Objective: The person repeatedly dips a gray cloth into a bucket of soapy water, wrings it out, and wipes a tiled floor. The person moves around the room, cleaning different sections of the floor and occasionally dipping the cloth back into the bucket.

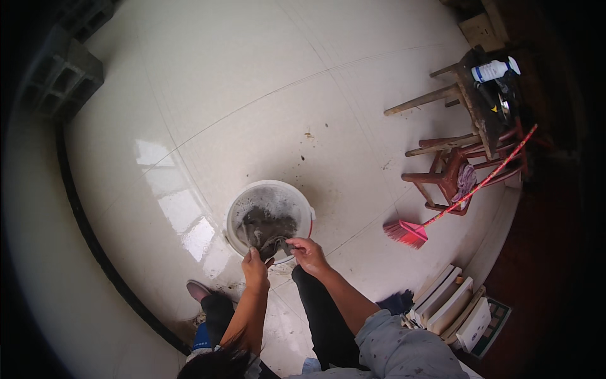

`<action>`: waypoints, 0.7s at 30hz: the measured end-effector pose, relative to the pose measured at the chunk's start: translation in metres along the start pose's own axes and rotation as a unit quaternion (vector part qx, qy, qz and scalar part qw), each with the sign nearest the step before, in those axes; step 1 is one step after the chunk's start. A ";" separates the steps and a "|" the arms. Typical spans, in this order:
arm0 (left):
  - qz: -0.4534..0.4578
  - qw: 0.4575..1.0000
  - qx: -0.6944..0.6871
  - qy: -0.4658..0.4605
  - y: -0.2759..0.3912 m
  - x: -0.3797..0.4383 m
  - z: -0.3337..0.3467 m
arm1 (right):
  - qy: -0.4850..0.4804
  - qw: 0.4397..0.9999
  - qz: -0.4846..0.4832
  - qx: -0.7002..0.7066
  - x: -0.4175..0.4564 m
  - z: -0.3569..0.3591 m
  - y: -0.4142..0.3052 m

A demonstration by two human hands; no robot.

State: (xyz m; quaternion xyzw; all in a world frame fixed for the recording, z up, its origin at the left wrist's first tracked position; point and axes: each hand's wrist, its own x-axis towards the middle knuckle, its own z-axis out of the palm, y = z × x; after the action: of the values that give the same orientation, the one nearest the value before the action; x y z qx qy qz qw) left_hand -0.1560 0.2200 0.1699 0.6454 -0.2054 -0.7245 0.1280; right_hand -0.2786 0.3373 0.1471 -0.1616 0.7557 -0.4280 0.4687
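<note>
A white plastic bucket [233,208] stands on the floor in front of me, holding murky grey water with suds. Over its near rim I hold a dark grey cloth [265,232], and much of it lies down in the water. My left hand [256,267] pinches one part of the cloth at the near left of the rim. To the right, my right hand [307,253] grips another edge between thumb and fingers. How far the cloth reaches below the surface is hidden by the dirty water.
A pink broom [408,233] leans across a red wooden chair [445,182] bearing a crumpled cloth [466,180]. Behind it, a dark wooden bench [473,102] carries a white spray bottle [492,71]. Concrete blocks [71,76] stand far left; boxes [447,303] sit near right. Dirt specks dot the tiles.
</note>
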 end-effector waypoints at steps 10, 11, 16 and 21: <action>0.144 0.983 0.096 -0.067 -0.012 -0.055 0.004 | 0.013 0.973 -0.151 -0.173 0.009 0.031 0.014; 0.133 0.986 0.079 -0.065 -0.010 -0.059 0.008 | -0.008 0.975 -0.152 -0.165 0.012 0.027 0.023; 0.081 0.995 0.057 -0.032 0.018 -0.038 -0.002 | -0.035 0.995 0.039 -0.084 0.005 0.032 -0.012; 0.029 0.991 0.125 -0.044 0.004 0.025 -0.008 | 0.036 0.986 -0.135 -0.094 -0.001 0.018 0.020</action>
State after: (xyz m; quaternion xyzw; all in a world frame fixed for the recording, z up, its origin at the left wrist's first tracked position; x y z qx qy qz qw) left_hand -0.1523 0.2040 0.1493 0.6180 -0.3187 -0.7163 0.0579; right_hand -0.2599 0.3409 0.1289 -0.2894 0.7802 -0.4201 0.3620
